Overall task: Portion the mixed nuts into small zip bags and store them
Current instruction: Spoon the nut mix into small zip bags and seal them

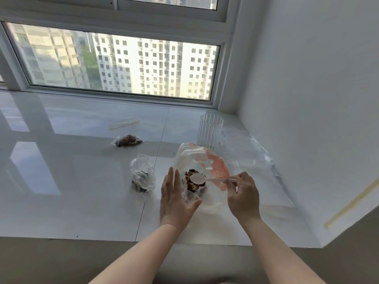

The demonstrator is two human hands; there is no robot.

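At the near centre of the glossy white sill (82, 181), big nut bag (201, 167) stands open, clear film with a pink-orange printed panel, mixed nuts (192, 184) bunched low inside. Right hand (243, 198) pinches the handle of a white plastic spoon (198, 179), thumb and fingers curled round it, bowl sitting over the nuts. Left hand (176, 199) flat, fingers straight, pressed against the bag's 9 o'clock wall to steady it.

Risks:
- Film is thin and floppy; if the left hand eases off, the mouth could collapse onto the spoon and tip the load.
- Sill is slick; any nuts dropped would likely skitter.
- Small open bag (142, 175) at 9 o'clock of the big one is crumpled, partly filled, slumped; its mouth looks loose, so the transfer may miss.

Filled zip bag (128, 140) lies flat at 11 o'clock; an empty flat one (124, 124) beyond it. Ribbed clear tumbler (210, 132) at 12 o'clock, upright, just behind the big bag; a swung elbow could knock it.
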